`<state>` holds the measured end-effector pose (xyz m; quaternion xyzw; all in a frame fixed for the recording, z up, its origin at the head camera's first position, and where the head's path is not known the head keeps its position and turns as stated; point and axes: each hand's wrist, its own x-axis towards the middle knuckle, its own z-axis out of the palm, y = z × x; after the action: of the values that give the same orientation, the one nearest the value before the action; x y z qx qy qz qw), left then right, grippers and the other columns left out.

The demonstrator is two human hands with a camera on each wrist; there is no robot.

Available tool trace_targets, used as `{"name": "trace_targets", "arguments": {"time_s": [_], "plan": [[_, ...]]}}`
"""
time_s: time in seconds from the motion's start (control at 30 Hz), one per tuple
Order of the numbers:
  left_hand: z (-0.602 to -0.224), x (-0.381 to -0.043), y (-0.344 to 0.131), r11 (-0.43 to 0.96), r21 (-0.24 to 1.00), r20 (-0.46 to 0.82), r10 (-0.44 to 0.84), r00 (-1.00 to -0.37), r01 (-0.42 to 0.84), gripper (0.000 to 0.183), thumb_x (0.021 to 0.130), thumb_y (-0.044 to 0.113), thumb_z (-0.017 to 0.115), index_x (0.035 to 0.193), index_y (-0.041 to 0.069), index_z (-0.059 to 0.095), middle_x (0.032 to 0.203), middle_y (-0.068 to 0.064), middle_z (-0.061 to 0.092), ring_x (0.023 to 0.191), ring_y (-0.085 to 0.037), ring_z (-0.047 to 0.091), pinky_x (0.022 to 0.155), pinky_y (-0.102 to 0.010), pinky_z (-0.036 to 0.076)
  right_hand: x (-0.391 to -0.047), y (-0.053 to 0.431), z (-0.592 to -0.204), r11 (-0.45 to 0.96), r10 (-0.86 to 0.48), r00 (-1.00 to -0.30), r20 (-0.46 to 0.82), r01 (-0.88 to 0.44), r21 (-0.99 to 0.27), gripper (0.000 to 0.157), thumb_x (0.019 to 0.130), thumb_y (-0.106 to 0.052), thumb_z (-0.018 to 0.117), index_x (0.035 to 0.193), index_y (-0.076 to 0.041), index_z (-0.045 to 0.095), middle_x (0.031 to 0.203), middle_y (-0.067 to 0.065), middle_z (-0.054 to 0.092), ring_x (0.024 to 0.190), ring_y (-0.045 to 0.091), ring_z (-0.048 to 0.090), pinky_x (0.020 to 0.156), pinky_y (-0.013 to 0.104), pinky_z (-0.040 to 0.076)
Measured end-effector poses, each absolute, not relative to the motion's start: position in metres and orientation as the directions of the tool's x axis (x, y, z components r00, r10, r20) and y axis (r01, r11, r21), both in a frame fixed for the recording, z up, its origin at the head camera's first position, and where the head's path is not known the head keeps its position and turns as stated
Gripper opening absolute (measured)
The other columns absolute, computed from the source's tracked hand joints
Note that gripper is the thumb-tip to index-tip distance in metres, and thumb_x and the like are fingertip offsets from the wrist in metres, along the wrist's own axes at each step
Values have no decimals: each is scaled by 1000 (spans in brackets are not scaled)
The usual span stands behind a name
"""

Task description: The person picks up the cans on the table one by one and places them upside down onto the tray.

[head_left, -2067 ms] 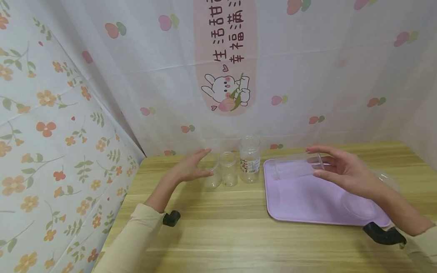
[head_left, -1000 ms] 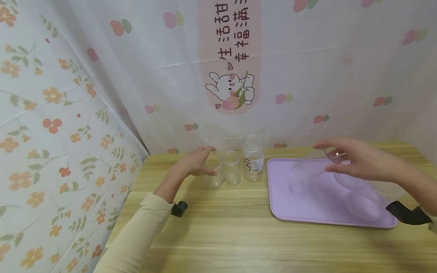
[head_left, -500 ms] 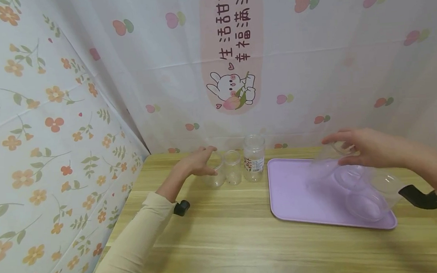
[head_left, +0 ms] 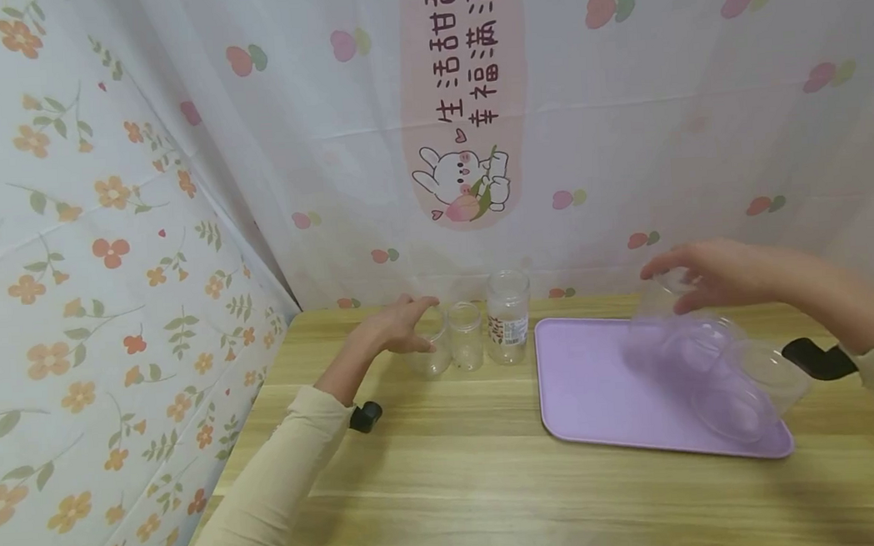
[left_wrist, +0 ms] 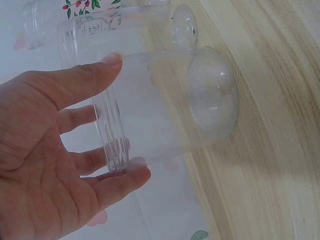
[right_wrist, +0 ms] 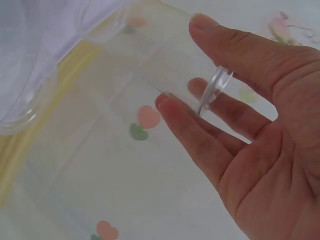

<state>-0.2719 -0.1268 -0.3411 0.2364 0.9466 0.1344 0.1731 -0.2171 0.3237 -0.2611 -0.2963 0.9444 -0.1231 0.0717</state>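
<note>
My left hand (head_left: 389, 328) grips a clear plastic jar (left_wrist: 155, 112) round its ridged neck; the jar's base meets the wooden table. Beside it stand a narrower clear jar (head_left: 465, 338) and a taller clear jar with a printed label (head_left: 508, 323). My right hand (head_left: 733, 273) holds another clear jar (head_left: 652, 301) by its rim, thumb and fingers round it. That jar is nearly upright at the far side of the lilac tray (head_left: 587, 389), partly covered by the fingers. Several clear containers (head_left: 738, 411) crowd the tray's right half, their outlines overlapping.
The wooden table (head_left: 435, 490) runs back to a printed curtain (head_left: 309, 147). A floral cloth (head_left: 95, 327) hangs along the left side. Black wrist straps (head_left: 819, 358) are on both arms.
My right hand has moved right over the tray, and its jar has turned from lying sideways to nearly upright. My left hand stays at its jar.
</note>
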Motion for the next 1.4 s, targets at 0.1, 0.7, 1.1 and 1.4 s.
{"name": "trace_targets", "arguments": {"time_s": [0.1,0.7,1.1,1.4], "plan": [[-342,-272,-127,851,342,-269,495,-826,399,78,96,22,74,159,10,29,153,-25,33,136,-35,42,107,-52,41,-227,325,-265,800,-574,-813,-98,-530,-281,53,77,-8,88,126,-4,68,124,17,66,91,32,71,83,54,56],[-341,-271,-127,854,336,-271,492,-828,397,79,96,24,74,160,11,29,152,-26,33,129,-36,48,103,-52,45,-263,322,-298,809,-575,-790,-213,-511,-290,50,74,-4,90,120,1,70,113,18,69,98,40,68,82,52,58],[-343,-272,-127,852,335,-270,496,-825,403,79,96,24,73,159,11,28,152,-26,33,131,-36,47,104,-52,44,-265,323,-311,804,-583,-784,-214,-520,-289,49,74,-3,89,119,3,69,111,18,69,99,40,66,80,51,58],[-343,-271,-127,855,337,-274,489,-828,393,78,97,23,72,159,11,28,152,-28,31,131,-38,46,104,-54,43,-262,322,-312,812,-578,-792,-195,-537,-228,48,73,-4,90,116,2,69,106,16,69,84,32,69,77,53,57]]}}
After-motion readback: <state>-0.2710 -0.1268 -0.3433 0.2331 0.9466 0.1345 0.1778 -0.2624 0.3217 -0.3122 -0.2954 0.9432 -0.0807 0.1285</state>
